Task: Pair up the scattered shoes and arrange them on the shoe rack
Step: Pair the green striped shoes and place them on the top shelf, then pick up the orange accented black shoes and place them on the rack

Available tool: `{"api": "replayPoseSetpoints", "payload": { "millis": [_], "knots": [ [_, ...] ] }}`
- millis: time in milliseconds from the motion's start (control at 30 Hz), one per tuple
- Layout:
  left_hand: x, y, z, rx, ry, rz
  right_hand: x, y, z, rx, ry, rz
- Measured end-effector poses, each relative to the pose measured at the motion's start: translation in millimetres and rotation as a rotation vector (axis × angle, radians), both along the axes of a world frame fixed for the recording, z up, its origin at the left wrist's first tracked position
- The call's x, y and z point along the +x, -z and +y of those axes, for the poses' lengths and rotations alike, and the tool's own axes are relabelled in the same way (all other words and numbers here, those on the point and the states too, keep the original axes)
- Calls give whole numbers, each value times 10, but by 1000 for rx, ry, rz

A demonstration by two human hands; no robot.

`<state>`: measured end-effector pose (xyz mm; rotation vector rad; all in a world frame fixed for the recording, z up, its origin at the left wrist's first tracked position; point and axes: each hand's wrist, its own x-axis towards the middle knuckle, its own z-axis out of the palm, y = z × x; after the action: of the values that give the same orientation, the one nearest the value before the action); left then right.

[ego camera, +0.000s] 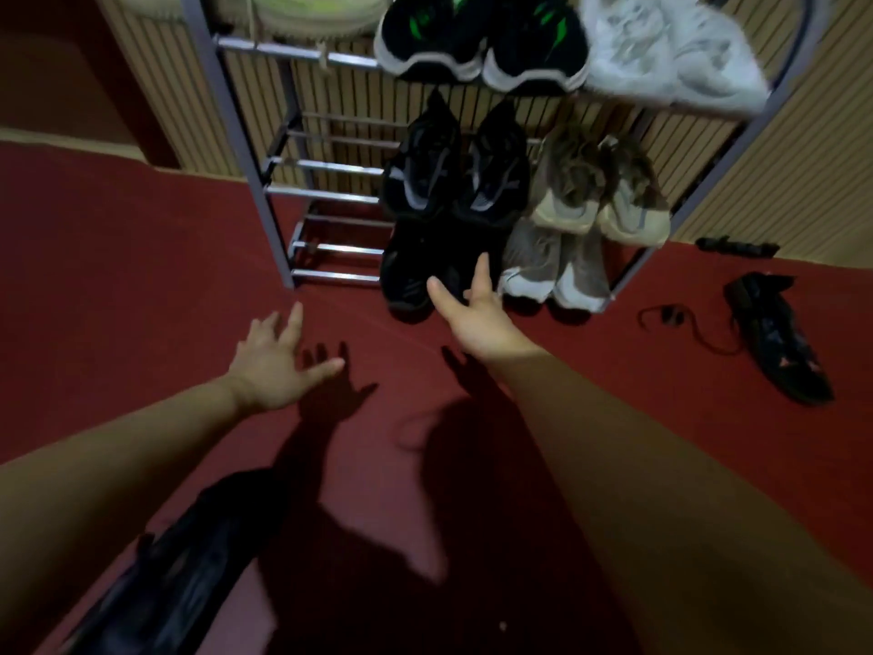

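Observation:
A metal shoe rack [245, 148] stands against the slatted wall. Its upper shelf carries black-and-green sneakers [482, 44], a white pair [671, 54] and a pale yellow-green pair [312, 11]. The middle shelf has a black pair [453, 177] and a beige pair [600, 196]. On the bottom shelf sit black shoes [415, 271] and a grey-white pair [552, 271]. My right hand [472, 314] reaches to the bottom black shoes with straight fingers touching them. My left hand [278, 361] hovers open over the red floor. A lone black shoe [779, 338] lies on the floor at right.
A loose black lace [671, 319] trails beside the lone shoe. A small dark object [737, 246] lies by the wall at right. A black bag or shoe [179, 574] lies at the lower left under my arm. The left halves of the rack's shelves show bare bars.

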<state>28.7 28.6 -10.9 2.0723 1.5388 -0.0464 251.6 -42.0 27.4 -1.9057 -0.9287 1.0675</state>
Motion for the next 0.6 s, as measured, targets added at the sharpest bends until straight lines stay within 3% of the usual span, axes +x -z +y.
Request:
{"api": "replayPoseSetpoints", "payload": {
  "millis": [167, 300, 600],
  "knots": [
    [-469, 456, -482, -249, 114, 454, -448, 450, -144, -59, -75, 4],
    [-675, 594, -792, -300, 183, 641, -683, 736, -250, -118, -126, 11],
    [-615, 695, -934, -106, 311, 547, -542, 796, -432, -198, -180, 16]
  ]
}}
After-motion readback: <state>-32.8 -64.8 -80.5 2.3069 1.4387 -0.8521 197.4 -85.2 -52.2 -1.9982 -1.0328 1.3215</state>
